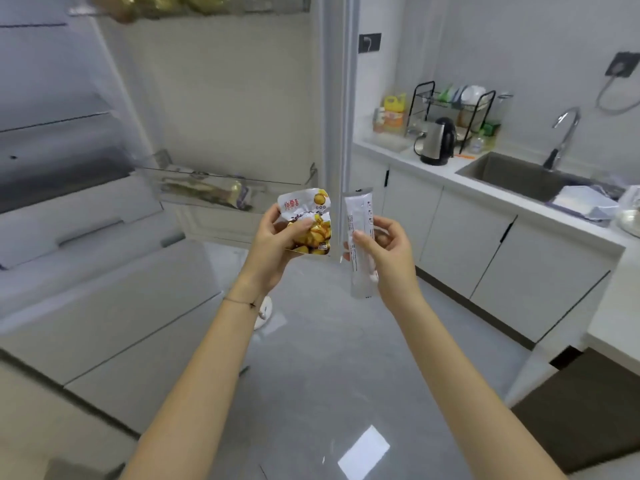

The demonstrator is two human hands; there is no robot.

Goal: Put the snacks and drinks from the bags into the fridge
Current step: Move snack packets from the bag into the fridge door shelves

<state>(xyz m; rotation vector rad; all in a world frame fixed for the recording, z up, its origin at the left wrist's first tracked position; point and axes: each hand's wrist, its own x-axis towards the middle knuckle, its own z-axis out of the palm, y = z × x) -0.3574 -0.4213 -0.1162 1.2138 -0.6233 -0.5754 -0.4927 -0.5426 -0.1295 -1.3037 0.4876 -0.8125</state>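
Before the open white fridge [69,216], whose blurred shelves and drawers filled the left of the view, the person held both arms out, probably to look over two snacks before choosing a spot. Its white inner door [225,98] stood wide, which put the door storage within easy reach just beyond the hands. On the white worktop [446,174] at the right, pale wrapping beside the sink may have been a bag; I could not tell.

A clear plastic lower door bin [221,194] held a flat packet, too blurred to identify. A second clear upper door bin [207,5] was cut off by the frame, showing only golden wrappers.

The left hand [273,244] gripped a crinkled white-and-yellow foil snack pouch [306,204], thumb across its front, printed face turned up as if to be read. The right hand [391,251] pinched a long, narrow white stick packet [358,209] near its middle, keeping it upright. Both snacks were outside the fridge, near the lower bin. No drinks were visible.
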